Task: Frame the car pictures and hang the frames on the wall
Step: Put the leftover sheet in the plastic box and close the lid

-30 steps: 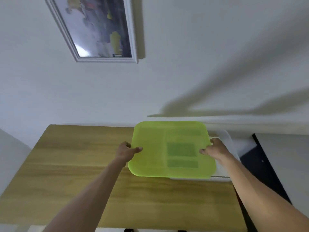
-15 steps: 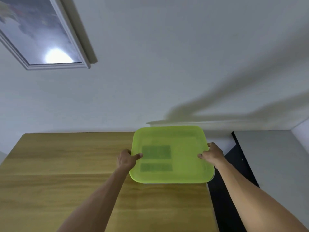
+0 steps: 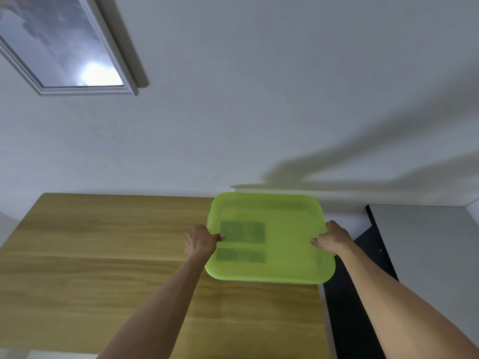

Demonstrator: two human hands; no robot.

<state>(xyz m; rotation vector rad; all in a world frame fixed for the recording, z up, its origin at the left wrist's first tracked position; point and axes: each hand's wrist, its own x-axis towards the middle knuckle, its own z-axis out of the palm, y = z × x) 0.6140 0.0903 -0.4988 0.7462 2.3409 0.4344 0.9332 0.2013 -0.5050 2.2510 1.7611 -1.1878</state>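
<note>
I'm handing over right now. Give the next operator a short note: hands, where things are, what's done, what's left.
Left hand grips the left edge of the translucent lime-green plastic lid; right hand grips its right edge.
The lid sits at the right end of the light wooden table, over a white container barely visible beneath.
One silver-framed picture already hangs on the wall, upper left.
No loose frames or car pictures in view. Left: probably open the box and frame and hang whatever remains.

Item count at a wooden table against a white wall

One green tray (image 3: 285, 237) is seen, gripped by two hands: one left hand (image 3: 201, 242), one right hand (image 3: 334, 238). One framed picture (image 3: 59, 42) is hung; one table (image 3: 103, 255) is shown.
</note>
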